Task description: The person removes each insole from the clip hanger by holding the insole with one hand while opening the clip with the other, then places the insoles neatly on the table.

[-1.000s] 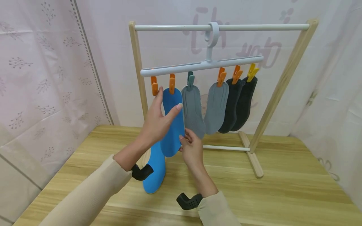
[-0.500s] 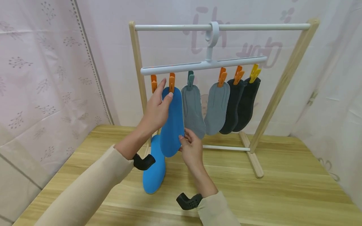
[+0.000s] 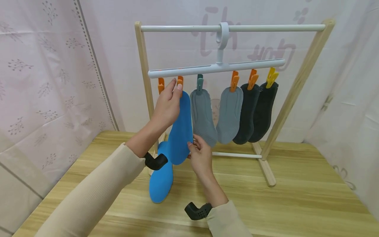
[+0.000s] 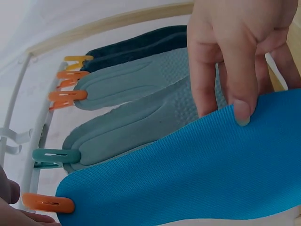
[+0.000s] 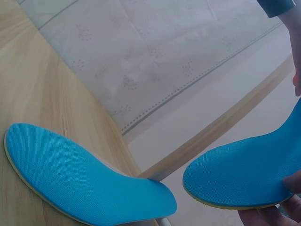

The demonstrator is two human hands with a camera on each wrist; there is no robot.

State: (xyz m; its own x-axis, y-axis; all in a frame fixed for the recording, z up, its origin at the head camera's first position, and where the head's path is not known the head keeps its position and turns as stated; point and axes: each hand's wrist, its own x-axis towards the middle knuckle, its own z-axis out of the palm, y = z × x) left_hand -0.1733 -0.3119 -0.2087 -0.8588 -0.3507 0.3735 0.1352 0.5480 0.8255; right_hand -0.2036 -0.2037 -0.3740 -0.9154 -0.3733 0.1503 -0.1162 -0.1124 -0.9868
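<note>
A blue insole (image 3: 181, 131) hangs below an orange clothespin (image 3: 180, 80) near the left end of a white hanger (image 3: 192, 71). My left hand (image 3: 167, 105) is up at this clothespin, its thumb and fingers at either side of the clip. My right hand (image 3: 201, 154) pinches the insole's right edge lower down, thumb in front and fingers behind, as the left wrist view also shows. A second blue insole (image 5: 84, 179) lies on the table, lower left of the hanging one. Another orange clothespin (image 3: 161, 85) at the hanger's left end holds nothing.
The hanger hooks over the top bar of a wooden rack (image 3: 278, 28). Grey insoles (image 3: 231, 115) and black insoles (image 3: 263, 112) hang from further clothespins to the right. The rack stands on a wooden table (image 3: 237, 197) before a patterned curtain (image 3: 53, 72).
My left hand has moved up from the blue insole to its orange clothespin. The hanger's right end has swung rightward with the grey and black insoles. My right hand stays in place.
</note>
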